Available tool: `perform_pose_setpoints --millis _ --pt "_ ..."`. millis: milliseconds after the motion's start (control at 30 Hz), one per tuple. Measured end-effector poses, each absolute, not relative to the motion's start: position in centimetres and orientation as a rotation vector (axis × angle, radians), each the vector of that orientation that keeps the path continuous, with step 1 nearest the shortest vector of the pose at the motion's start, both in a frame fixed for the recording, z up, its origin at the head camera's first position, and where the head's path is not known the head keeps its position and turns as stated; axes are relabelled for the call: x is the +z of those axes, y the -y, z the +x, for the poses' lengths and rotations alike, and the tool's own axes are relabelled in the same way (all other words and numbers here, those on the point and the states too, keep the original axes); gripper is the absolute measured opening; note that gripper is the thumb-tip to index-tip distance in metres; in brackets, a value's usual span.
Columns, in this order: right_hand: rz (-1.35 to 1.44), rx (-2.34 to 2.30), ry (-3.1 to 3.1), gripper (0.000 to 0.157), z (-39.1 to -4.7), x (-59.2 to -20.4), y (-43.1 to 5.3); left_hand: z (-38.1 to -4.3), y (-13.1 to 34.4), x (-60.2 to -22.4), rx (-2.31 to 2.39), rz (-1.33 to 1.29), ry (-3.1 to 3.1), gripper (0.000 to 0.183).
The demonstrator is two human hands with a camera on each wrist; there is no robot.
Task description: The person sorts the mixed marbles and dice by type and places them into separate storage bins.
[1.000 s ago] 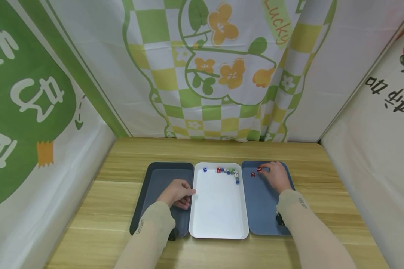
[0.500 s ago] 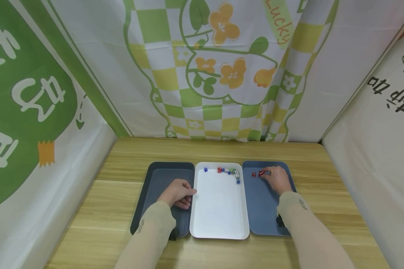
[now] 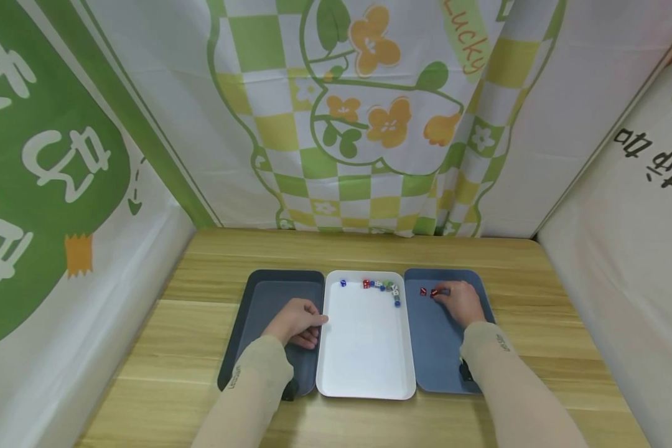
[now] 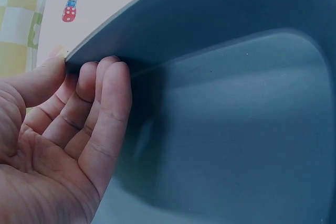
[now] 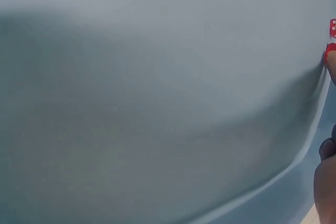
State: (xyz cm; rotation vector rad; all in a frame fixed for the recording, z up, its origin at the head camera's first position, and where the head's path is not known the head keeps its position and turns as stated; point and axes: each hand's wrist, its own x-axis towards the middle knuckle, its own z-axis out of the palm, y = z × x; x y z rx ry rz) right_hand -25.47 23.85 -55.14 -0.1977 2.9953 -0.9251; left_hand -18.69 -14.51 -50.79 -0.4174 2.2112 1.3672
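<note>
In the head view my right hand (image 3: 463, 303) pinches a red die (image 3: 434, 293) over the blue tray (image 3: 437, 354). Just left of it another red die (image 3: 422, 291) lies in that tray. Only part of the right hand (image 5: 326, 177) shows in the right wrist view, with a fingertip at the red die. My left hand (image 3: 297, 320) pinches the right rim of the dark grey tray (image 3: 257, 323), beside the white tray (image 3: 364, 354). The left wrist view shows the thumb on that rim and the other fingers (image 4: 113, 98) bent against the inner wall.
In the white tray's far right corner, several small dice and beads (image 3: 382, 286) form a bent row, a red die (image 3: 366, 284) at its left end. A blue die (image 3: 343, 283) sits apart near the far left corner. All three trays stand side by side on a wooden table (image 3: 168, 330).
My right hand has brought its red die a little nearer to me, from behind the other red die to a place level with it. The left hand has stayed on the tray rim.
</note>
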Motion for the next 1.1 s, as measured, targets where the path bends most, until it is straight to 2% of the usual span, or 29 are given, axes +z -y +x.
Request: perform_pose_setpoints --millis 1100 --pt "-0.126 -0.801 -2.954 0.020 -25.25 -54.45 -23.35 -18.30 14.56 -50.60 1.385 -0.393 -2.227 0.019"
